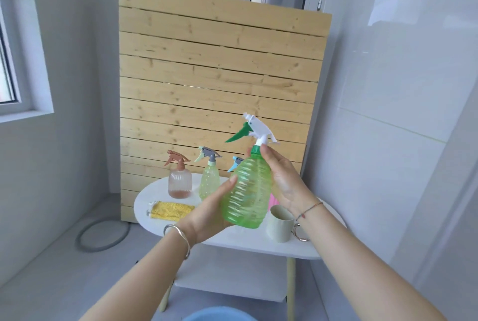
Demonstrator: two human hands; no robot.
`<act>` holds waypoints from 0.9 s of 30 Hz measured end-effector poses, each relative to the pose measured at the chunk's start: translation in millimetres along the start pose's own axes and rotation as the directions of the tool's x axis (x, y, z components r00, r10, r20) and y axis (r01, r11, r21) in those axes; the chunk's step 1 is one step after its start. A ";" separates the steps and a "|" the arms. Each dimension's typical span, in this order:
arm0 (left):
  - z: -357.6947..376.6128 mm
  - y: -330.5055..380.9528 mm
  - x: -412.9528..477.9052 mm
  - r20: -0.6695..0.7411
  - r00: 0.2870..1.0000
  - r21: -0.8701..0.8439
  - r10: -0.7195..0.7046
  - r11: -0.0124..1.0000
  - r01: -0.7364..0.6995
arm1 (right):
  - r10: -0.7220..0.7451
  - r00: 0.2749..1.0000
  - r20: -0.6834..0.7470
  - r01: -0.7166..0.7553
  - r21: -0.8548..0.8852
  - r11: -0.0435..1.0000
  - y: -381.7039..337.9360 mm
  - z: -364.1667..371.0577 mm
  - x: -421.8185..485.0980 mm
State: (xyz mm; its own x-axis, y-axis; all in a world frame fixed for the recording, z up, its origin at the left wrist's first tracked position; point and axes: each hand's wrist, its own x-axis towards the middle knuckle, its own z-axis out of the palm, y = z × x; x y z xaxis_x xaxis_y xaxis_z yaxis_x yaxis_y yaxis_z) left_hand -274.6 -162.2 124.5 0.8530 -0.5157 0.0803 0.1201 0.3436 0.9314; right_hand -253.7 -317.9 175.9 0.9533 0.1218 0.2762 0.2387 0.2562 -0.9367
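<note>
A green ribbed spray bottle point(245, 194) with a white head and green trigger point(254, 129) is held up above the white oval table point(232, 239). My left hand point(209, 213) cups its lower body from the left, thumb along the side. My right hand point(283, 178) holds the bottle at the green collar, fingertips at the neck just under the spray head. The bottle tilts slightly, trigger pointing left.
On the table stand a pink-brown spray bottle point(179, 178), a yellow-green one point(209, 178), a blue-triggered one point(236, 162) mostly hidden, a yellow cloth point(170, 210) and a cream mug point(282, 222). A wooden slat panel point(214, 82) leans behind. A blue basin rim point(219, 315) shows below; a hose point(103, 236) lies on the floor.
</note>
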 end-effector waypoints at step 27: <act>7.2 28.6 -21.4 -0.131 0.986 0.085 0.104 0.992 -0.094 | -0.053 0.997 -0.048 0.056 0.072 0.996 -23.0 32.5 -13.9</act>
State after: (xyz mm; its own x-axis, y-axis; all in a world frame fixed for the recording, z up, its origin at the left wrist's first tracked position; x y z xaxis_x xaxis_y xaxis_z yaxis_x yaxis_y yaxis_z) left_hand -293.1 -146.9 152.0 0.9201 -0.3697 0.1296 -0.0039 0.3223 0.9466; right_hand -278.5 -294.3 200.5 0.9472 0.0615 0.3148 0.2782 0.3307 -0.9018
